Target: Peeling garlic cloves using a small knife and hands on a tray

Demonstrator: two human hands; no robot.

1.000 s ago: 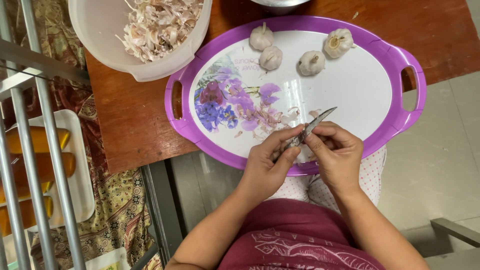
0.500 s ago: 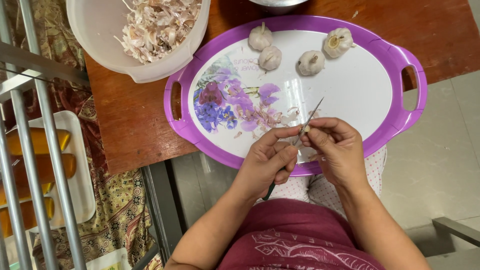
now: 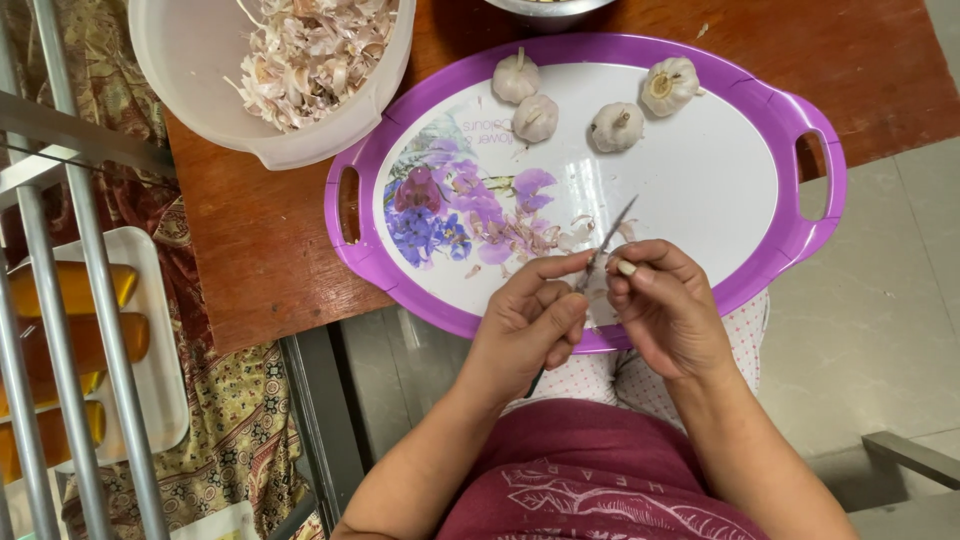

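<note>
two bare hands meet over the near rim of the tray, fingers curled in tight. the left hand (image 3: 525,325) is closed around a thin steel knife (image 3: 607,238), its dark handle end poking out below the palm and its narrow blade slanting up and to the right above the knuckles. the right hand (image 3: 668,305) has thumb and fingertips pinched together on a small pale garlic clove (image 3: 626,268), held right against the blade; most of the clove is hidden by the fingers. scraps of papery peel (image 3: 560,240) lie on the tray just beyond the hands.

under them is an oval white plastic tray with a purple rim and handles (image 3: 800,235), printed with purple and blue flowers on its left half. four whole garlic bulbs (image 3: 536,117) sit well apart from the hands at its far side. left of the tray, touching its rim, stands a white plastic tub (image 3: 190,90) heaped with dry garlic skins (image 3: 315,50). both rest on a reddish-brown wooden table (image 3: 250,250). far left, grey metal bars (image 3: 60,300) cross in front of a white tray holding orange pieces.
</note>
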